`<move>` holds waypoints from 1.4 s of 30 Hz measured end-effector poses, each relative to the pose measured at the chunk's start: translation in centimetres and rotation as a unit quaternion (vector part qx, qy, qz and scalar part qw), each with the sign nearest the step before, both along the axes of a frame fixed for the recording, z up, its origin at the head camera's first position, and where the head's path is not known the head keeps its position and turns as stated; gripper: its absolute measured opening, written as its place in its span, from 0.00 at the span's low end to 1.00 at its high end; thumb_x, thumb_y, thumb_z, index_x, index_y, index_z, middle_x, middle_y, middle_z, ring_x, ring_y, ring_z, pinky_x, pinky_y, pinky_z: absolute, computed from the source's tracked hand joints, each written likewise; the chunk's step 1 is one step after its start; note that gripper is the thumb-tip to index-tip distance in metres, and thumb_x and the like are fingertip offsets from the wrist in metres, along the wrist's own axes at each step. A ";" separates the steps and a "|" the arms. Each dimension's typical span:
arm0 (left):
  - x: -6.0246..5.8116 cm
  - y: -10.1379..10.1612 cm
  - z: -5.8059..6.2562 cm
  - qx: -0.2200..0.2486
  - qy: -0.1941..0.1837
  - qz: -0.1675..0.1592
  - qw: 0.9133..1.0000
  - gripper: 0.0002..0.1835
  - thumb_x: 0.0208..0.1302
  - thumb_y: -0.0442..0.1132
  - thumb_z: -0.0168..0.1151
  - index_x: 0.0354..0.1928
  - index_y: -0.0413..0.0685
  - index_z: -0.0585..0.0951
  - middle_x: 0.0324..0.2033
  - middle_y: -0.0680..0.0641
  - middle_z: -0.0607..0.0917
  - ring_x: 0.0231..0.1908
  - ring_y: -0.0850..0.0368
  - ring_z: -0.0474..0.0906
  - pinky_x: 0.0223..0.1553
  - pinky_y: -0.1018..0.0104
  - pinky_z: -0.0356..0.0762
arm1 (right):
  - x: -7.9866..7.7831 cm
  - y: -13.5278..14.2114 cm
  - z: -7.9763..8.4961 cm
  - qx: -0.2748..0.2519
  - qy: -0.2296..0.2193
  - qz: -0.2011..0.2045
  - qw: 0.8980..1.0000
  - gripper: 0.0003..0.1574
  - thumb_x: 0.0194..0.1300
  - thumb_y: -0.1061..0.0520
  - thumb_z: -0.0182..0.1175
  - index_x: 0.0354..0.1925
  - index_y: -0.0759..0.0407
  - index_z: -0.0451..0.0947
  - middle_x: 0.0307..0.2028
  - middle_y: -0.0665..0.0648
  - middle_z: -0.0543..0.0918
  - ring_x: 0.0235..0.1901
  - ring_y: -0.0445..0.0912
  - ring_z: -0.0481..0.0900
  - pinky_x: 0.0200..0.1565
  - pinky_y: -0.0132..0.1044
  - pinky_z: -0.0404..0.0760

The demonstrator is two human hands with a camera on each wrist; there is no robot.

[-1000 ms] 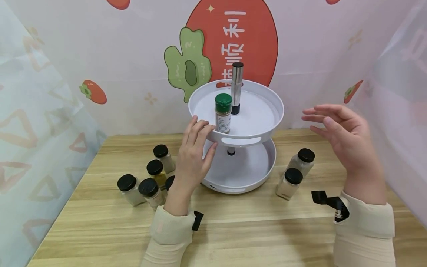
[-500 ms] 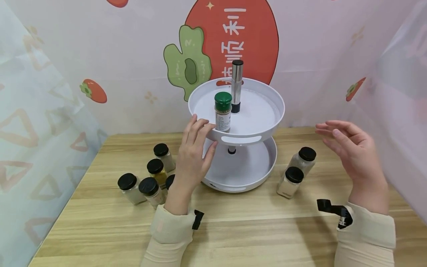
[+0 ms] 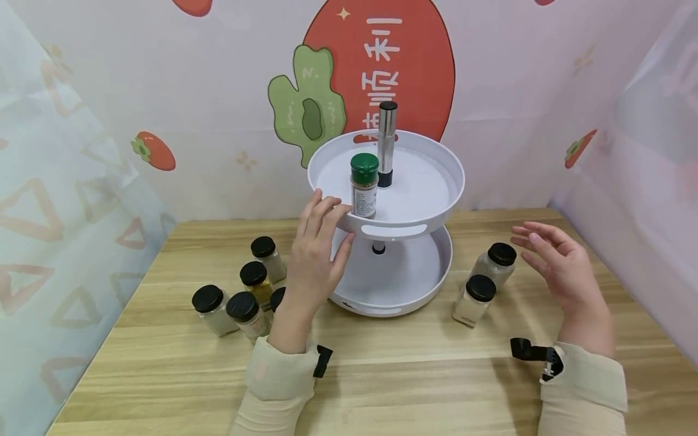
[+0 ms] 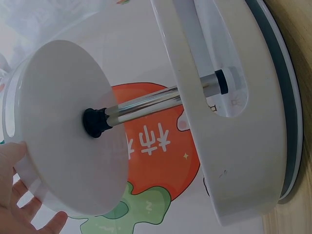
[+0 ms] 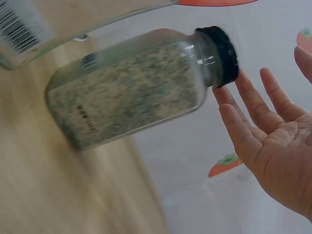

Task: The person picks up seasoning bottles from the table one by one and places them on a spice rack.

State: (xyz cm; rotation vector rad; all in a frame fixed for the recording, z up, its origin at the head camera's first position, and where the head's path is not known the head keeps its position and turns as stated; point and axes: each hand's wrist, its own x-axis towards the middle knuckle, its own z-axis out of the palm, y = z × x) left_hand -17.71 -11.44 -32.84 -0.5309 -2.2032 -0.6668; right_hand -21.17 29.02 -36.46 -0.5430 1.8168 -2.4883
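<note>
A white two-tier turntable rack (image 3: 395, 231) with a metal centre post stands on the table. On its upper tray is a green-capped spice shaker (image 3: 364, 188). My left hand (image 3: 316, 254) touches the upper tray's left front edge, fingers extended; in the left wrist view its fingertips lie along the tray's side. My right hand (image 3: 564, 266) is in the air, fingers loosely bent and holding nothing, just right of a black-capped glass spice jar (image 5: 131, 90) with speckled contents. A second black-capped spice jar (image 3: 472, 301) with pale contents stands in front of it.
To the left, several black-capped jars (image 3: 218, 310) are clustered, one partly hidden behind my left wrist. A printed cloth (image 3: 229, 79) hangs behind the wooden table (image 3: 414, 387), with more cloth at both sides.
My right hand has first drawn right and down, then moved left and lower, close to the back jar on the right. My left hand keeps its place at the tray.
</note>
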 end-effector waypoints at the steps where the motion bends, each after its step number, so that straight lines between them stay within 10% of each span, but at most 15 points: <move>1: 0.0 0.0 0.0 0.000 0.001 -0.001 1.000 0.22 0.68 0.36 0.63 0.62 0.46 0.73 0.63 0.43 0.73 0.75 0.44 0.57 0.75 0.57 0.60 | 0.0 0.1 -0.3 0.002 -0.005 0.003 1.000 0.19 0.77 0.66 0.45 0.61 0.58 0.73 0.54 0.49 0.85 0.54 0.38 0.83 0.52 0.25 0.81; 42: 0.1 -0.1 -0.1 -0.001 0.013 -0.003 1.000 0.22 0.67 0.35 0.64 0.61 0.45 0.73 0.62 0.43 0.74 0.75 0.44 0.57 0.75 0.57 0.60 | -0.7 -0.5 -5.0 0.120 -0.047 0.040 0.991 0.26 0.72 0.70 0.52 0.61 0.47 0.74 0.54 0.39 0.81 0.51 0.32 0.77 0.51 0.22 0.78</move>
